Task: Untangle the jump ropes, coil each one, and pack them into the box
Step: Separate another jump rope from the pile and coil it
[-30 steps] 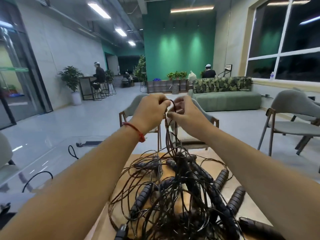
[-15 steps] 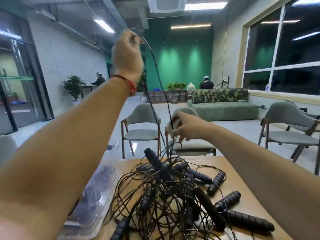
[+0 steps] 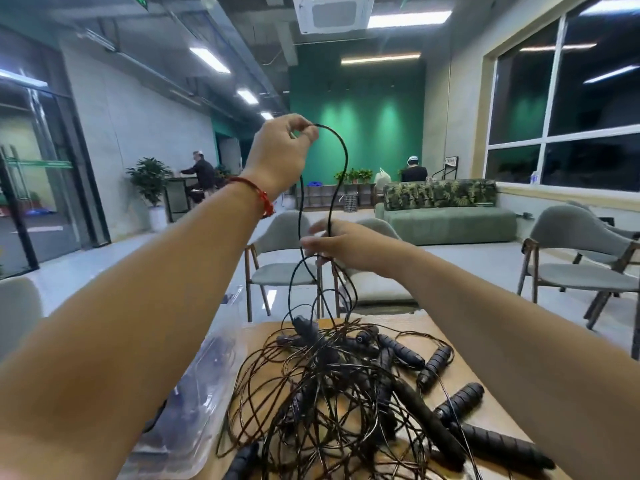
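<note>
A tangle of thin black jump ropes [image 3: 322, 396] with several black ribbed handles [image 3: 460, 400] lies heaped on the wooden table [image 3: 460, 344]. My left hand [image 3: 280, 154], raised high, pinches a loop of one black cord [image 3: 341, 157] at its top. My right hand [image 3: 341, 245], lower and above the pile, pinches the same cord's two strands where they run down into the heap. A clear plastic box [image 3: 204, 386] lies at the table's left edge, partly hidden by my left forearm.
Grey chairs [image 3: 287, 258] stand just beyond the table's far edge, and another chair [image 3: 575, 258] is to the right. A green sofa [image 3: 446, 216] and two seated people are far back in the room. A grey chair back [image 3: 17, 306] shows at the left.
Both hands were together at the top of the pile a second ago. My left hand then rose with a loop of cord, drawing it out of the tangle, while my right hand stayed low.
</note>
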{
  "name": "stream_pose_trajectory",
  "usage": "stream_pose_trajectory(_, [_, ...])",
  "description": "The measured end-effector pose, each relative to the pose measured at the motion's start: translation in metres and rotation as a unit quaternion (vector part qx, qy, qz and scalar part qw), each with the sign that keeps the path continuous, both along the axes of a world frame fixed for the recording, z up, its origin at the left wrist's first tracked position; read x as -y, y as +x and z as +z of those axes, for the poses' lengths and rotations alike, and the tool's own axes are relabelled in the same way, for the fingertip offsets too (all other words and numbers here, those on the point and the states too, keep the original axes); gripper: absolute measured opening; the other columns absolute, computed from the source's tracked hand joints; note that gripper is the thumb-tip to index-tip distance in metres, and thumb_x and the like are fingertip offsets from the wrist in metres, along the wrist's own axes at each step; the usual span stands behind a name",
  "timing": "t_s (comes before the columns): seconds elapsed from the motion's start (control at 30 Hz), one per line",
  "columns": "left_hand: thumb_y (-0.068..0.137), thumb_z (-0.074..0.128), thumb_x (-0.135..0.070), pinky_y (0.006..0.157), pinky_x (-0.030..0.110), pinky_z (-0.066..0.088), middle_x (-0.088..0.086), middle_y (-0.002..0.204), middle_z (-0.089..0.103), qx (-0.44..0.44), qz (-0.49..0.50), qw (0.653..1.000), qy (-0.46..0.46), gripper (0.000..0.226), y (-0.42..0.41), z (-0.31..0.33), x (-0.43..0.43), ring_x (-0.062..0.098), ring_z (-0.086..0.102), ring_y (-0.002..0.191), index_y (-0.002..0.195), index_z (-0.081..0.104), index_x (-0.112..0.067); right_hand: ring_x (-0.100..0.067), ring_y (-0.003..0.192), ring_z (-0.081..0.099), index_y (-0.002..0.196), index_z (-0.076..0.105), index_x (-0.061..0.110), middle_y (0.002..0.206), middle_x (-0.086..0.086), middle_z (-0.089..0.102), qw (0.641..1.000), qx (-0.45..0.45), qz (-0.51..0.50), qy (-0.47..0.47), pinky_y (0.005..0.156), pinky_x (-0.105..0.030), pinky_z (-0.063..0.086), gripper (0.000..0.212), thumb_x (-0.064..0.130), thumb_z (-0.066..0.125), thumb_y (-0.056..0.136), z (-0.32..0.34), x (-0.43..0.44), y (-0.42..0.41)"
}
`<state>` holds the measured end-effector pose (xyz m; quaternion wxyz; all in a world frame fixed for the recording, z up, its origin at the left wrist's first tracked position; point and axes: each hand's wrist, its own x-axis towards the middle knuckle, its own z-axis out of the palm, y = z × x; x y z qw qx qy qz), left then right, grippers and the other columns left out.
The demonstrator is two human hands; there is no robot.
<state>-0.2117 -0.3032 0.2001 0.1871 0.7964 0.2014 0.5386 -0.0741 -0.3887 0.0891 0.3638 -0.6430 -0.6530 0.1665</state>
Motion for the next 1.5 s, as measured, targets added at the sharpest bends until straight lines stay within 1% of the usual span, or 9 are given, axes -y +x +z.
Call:
stream_pose_trajectory(0.17, [0.108,0.063,-0.031,0.053,0.02,0.055,0.005,0.1,0.07,0.037,-0.036,0.997,-0.054,0.012,0.0,-0.002,0.012,0.008,0.066,0.058,0.114,0.07,-0.023,-0.013,0.069,0.054,0.109,0.073,0.013,0.08,0.002,0.061,0.997,0.074,-0.034,0.015,0.065,-0.029,0.042,0.042,0.05,0.055,0.108,0.004,0.001,-0.01])
stream_pose_trajectory(0.37, [0.109,0.054,-0.042,0.079,0.037,0.066,0.007,0.121,0.064,0.017,-0.102,0.984,-0.141,0.034,-0.015,-0.036,0.021,0.02,0.07,0.105,0.132,0.058,-0.017,-0.013,0.052,0.053,0.077,0.071,0.016,0.063,0.003,0.062,0.984,0.113,-0.099,0.092,0.051,-0.026,0.039,0.058,0.053,0.043,0.112,0.044,0.002,-0.004])
stream_pose_trajectory(0.43, [0.111,0.047,-0.043,0.083,0.046,0.066,0.01,0.127,0.065,-0.051,-0.089,0.974,-0.201,0.031,-0.015,-0.069,0.022,0.028,0.069,0.111,0.126,0.059,-0.019,-0.012,0.047,0.046,0.077,0.069,0.012,0.055,0.006,0.058,0.989,0.043,-0.107,0.089,0.045,-0.024,0.037,0.054,0.046,0.046,0.113,0.058,0.001,-0.003])
stream_pose_trajectory(0.53, [0.114,0.043,-0.041,0.056,0.032,0.06,0.007,0.126,0.071,-0.123,-0.155,0.934,-0.298,0.033,-0.012,-0.114,0.021,0.029,0.074,0.107,0.126,0.063,-0.018,-0.012,0.046,0.048,0.079,0.07,0.011,0.059,0.001,0.057,0.979,-0.078,-0.13,0.134,0.048,-0.026,0.043,0.046,0.037,0.051,0.112,0.08,-0.002,-0.002])
stream_pose_trajectory(0.73, [0.115,0.037,-0.031,0.035,0.015,0.034,0.005,0.129,0.076,-0.096,-0.269,0.865,-0.412,0.038,-0.015,-0.13,0.014,0.027,0.078,0.105,0.133,0.067,-0.016,-0.016,0.069,0.068,0.099,0.068,0.007,0.081,-0.006,0.067,0.896,-0.326,-0.107,0.284,0.074,-0.037,0.067,0.032,0.032,0.054,0.112,0.143,0.014,0.006])
stream_pose_trajectory(0.87, [0.11,0.049,-0.011,0.042,0.017,0.044,0.004,0.12,0.078,-0.191,-0.271,0.874,-0.356,0.033,-0.023,-0.131,0.008,0.021,0.076,0.094,0.14,0.06,-0.02,-0.026,0.088,0.07,0.104,0.07,0.006,0.092,-0.011,0.071,0.876,-0.389,-0.055,0.281,0.088,-0.046,0.066,0.032,0.03,0.051,0.113,0.154,0.022,0.014])
stream_pose_trajectory(1.07, [0.109,0.059,-0.037,0.061,0.038,0.065,0.012,0.109,0.075,-0.206,-0.135,0.934,-0.26,0.023,0.004,-0.141,0.002,0.023,0.075,0.084,0.12,0.07,-0.021,-0.026,0.083,0.065,0.11,0.068,0.0,0.087,-0.012,0.068,0.881,-0.404,-0.005,0.247,0.094,-0.05,0.063,0.036,0.028,0.046,0.115,0.133,0.02,0.001])
stream_pose_trajectory(1.3, [0.111,0.054,-0.033,0.058,0.026,0.059,0.022,0.119,0.068,-0.059,-0.149,0.968,-0.193,0.021,0.011,-0.12,-0.007,0.029,0.07,0.088,0.124,0.067,-0.023,-0.021,0.067,0.063,0.121,0.069,-0.003,0.08,-0.01,0.068,0.901,-0.386,-0.016,0.199,0.076,-0.039,0.066,0.041,0.032,0.05,0.114,0.123,0.027,0.002])
stream_pose_trajectory(1.5, [0.109,0.058,-0.039,0.055,0.021,0.053,0.002,0.097,0.077,-0.163,-0.207,0.948,-0.178,0.026,0.011,-0.12,0.001,0.013,0.065,0.074,0.12,0.076,-0.023,-0.018,0.065,0.063,0.123,0.066,0.0,0.078,-0.008,0.069,0.908,-0.388,0.002,0.16,0.079,-0.039,0.067,0.034,0.03,0.054,0.113,0.101,0.017,0.004])
